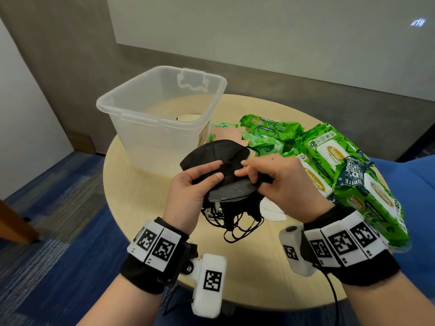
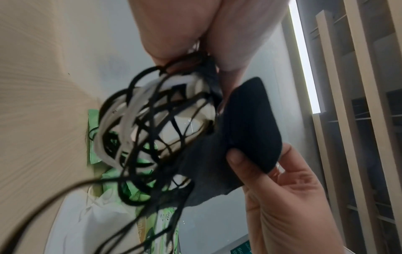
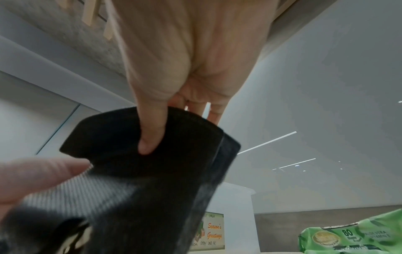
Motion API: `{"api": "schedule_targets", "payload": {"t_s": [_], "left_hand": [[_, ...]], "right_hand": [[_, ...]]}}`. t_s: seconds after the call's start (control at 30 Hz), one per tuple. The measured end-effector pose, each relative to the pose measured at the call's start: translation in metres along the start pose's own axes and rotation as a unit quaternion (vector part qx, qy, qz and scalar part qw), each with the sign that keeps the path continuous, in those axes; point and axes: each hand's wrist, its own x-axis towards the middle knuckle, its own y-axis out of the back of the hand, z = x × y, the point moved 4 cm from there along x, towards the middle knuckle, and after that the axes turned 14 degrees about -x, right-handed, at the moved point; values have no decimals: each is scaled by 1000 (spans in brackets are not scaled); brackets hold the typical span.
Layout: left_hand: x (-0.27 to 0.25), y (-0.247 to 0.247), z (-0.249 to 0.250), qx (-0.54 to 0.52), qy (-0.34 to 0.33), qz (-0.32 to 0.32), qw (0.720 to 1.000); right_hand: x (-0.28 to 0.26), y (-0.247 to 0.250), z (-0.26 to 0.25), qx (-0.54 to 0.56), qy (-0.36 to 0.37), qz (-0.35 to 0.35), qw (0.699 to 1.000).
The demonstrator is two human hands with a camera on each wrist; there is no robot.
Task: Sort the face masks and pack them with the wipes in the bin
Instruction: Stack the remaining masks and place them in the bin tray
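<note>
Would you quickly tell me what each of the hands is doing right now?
Left hand: closed, gripping the stack of black face masks.
Right hand: closed, pinching the same stack of black face masks from the other side.

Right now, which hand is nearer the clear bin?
Left. The left hand holds the black masks just in front of the clear bin; the right hand pinches them farther right, by the wipes.

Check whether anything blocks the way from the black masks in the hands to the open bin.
Nothing visible blocks it. Both the left hand and right hand grip the black masks just in front of the bin, whose top is open with no lid. The wipes lie off to the right, beside that path.
</note>
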Motion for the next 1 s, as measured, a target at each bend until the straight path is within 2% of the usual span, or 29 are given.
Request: {"api": "schedule_targets", "payload": {"t_s": [0.13,0.43,0.57,0.67,0.8,0.87,1.0], "left_hand": [[0,3,3,17,-13,24,999],[-1,6,9,34,-51,51,997],[-1,10,11,76,-66,67,993],[1,13,10,124,-69,68,988],[1,7,7,145,-46,26,988],[-2,1,5,127,-28,-20,991],[-12,-16,4,80,2,-120,989]], "right_hand": [[-7,6,12,35,-55,-18,998],[-16,10,17,77,-112,-44,990],[-13,22,19,162,-152,-22,975],[-8,31,15,229,-163,-43,959],[-3,34,6,345,-178,-128,913],[-1,30,6,344,-200,-162,903],[5,18,14,323,-265,-105,902]]}}
